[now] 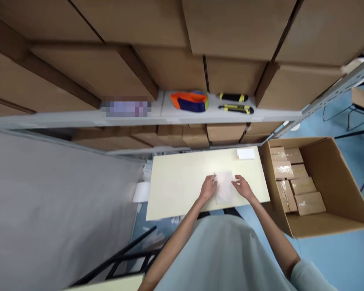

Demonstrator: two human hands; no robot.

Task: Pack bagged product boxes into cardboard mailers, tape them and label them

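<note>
Cream desk (176, 182), set before a grey shelf (212, 119) stacked with brown boxes (157, 20). One pale, translucent sheet or bag (224, 192), laid flat near the front edge, right of centre, presumably for easy reach. Left hand (209, 188): half-curled at its left side; whether the edge is pinched cannot be told. Right hand (242, 188): thumb and fingers parted at its right side, the pair seemingly so placed to square or steady it. One white packet (245, 154), placed by the far right corner, apparently out of the way. One large carton (336, 173), stood beside the right edge, its open top facing up, perhaps for ready access; small taped boxes (301, 186) are grouped inside.
</note>
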